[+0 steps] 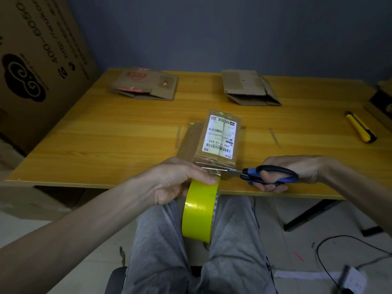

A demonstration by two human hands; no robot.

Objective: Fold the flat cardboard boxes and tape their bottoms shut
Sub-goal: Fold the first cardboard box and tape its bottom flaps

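A small folded cardboard box (pixel 218 136) with a white shipping label stands at the table's near edge. My left hand (pixel 176 179) grips a roll of yellow tape (pixel 200 211) just below that edge, with a clear strip stretched from the roll up to the box. My right hand (pixel 294 172) holds blue-and-black scissors (pixel 261 174); the blades lie across the tape strip at the box's near end. Two flat cardboard boxes lie at the back of the table, one with red print (pixel 146 84) on the left and a plain one (pixel 248 88) on the right.
A yellow utility knife (pixel 360 129) lies at the table's right side. A large printed carton (pixel 38 60) leans against the wall on the left. The wooden table (pixel 106 134) shows bits of old tape. Cables and a table leg are on the floor at right.
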